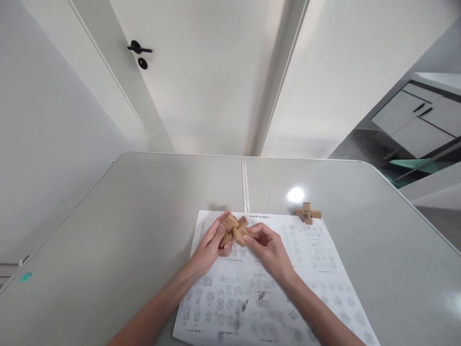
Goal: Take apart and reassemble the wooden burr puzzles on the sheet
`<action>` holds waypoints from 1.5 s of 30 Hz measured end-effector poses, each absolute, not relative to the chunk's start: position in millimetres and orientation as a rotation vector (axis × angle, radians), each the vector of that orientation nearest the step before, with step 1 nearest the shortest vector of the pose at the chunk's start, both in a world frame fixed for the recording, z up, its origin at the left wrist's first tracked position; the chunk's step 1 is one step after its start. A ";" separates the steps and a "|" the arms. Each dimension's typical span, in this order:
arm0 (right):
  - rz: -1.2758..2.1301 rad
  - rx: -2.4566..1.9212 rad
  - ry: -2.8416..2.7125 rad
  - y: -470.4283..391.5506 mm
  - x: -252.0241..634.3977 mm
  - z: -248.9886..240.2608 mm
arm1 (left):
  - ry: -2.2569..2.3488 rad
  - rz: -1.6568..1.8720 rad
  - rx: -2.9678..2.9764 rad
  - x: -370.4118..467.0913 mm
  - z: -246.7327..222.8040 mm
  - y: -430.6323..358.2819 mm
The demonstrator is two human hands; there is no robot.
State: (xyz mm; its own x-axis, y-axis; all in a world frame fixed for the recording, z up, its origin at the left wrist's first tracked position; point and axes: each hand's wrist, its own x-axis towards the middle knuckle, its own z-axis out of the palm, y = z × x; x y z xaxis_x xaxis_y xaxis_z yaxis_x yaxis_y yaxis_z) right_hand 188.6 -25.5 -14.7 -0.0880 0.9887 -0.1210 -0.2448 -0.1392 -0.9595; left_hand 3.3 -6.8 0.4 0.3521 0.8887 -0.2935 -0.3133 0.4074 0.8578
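A wooden interlocking puzzle [240,234] made of several notched blocks is held above the top part of a printed sheet [273,298]. My left hand [211,245] wraps round its left side, thumb pressed on the blocks. On the right side, my right hand [267,245] pinches one block between thumb and fingertips. The blocks cross each other at angles, and dark marks show on some ends. Parts of the puzzle are hidden by my fingers.
A second wooden cross-shaped puzzle [308,214] stands at the sheet's far right corner. The grey table [108,250] has a seam down its middle. Beyond its far edge is a white door [209,72]; a white cabinet [418,115] stands at the right.
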 end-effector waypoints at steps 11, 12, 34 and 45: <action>1.410 -1.050 -1.064 -47.5 165.8 -19.0 | 1.275 1.085 0.943 9.2 6.1 -21.3; 1.431 -1.043 -1.055 -46.5 166.6 -18.8 | 1.278 1.081 0.940 9.0 6.9 -20.5; 1.396 -0.916 -0.289 2.0 229.7 -20.9 | 1.172 1.036 1.052 1.7 11.1 -1.2; 1.470 -0.856 -0.372 0.8 218.5 -11.9 | 1.210 1.009 1.078 2.5 12.7 0.4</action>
State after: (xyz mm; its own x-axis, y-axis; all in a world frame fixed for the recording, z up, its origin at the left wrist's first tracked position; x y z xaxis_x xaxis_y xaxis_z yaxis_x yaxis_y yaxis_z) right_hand 218.5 0.8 -11.9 0.1134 0.9547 -0.2751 -0.7091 -0.1162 -0.6955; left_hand 2.5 0.4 12.7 0.0926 0.9753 -0.2003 -0.0217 0.2031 0.9789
